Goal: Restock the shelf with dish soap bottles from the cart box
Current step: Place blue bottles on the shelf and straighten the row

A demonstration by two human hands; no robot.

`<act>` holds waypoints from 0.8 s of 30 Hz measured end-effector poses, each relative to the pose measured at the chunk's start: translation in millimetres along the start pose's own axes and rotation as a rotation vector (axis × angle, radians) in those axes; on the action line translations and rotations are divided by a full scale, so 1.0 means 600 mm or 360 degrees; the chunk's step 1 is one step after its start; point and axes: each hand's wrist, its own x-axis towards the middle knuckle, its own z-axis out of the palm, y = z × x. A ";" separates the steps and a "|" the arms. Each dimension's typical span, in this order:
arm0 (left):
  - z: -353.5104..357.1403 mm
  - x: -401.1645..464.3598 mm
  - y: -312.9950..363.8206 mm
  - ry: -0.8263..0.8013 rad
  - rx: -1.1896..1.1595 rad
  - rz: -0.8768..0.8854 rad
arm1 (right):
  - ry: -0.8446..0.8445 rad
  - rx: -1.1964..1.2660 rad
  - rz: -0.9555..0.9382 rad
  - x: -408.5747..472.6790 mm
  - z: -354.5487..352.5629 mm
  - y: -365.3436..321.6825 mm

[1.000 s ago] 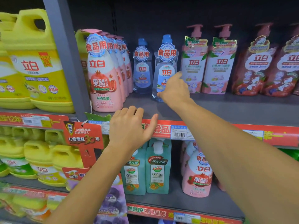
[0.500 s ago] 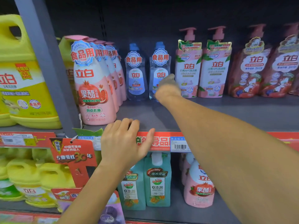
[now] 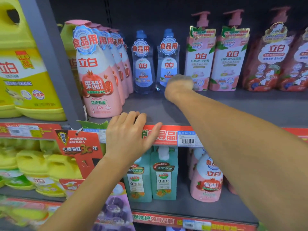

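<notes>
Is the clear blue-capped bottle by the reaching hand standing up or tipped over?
Upright: the right-hand clear bottle stands cap up, level with its twin. The right hand hides its base.

Right hand is reaching way back on the shelf, blurry but looks like it's touching the base of the right clear blue bottle. Left hand rests on the shelf's near red edge strip, fingers draped over it.
</notes>
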 end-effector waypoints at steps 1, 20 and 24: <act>-0.001 0.000 0.000 -0.0017 -0.0001 -0.0002 | -0.0046 -0.0103 -0.0006 -0.008 -0.004 0.002; -0.051 0.018 0.000 -0.0689 -0.0229 0.0023 | -0.0204 0.0398 -0.0064 -0.270 -0.003 0.028; -0.068 0.009 -0.003 -0.0876 -0.0275 0.0124 | -0.0022 0.0325 0.0042 -0.326 0.029 0.024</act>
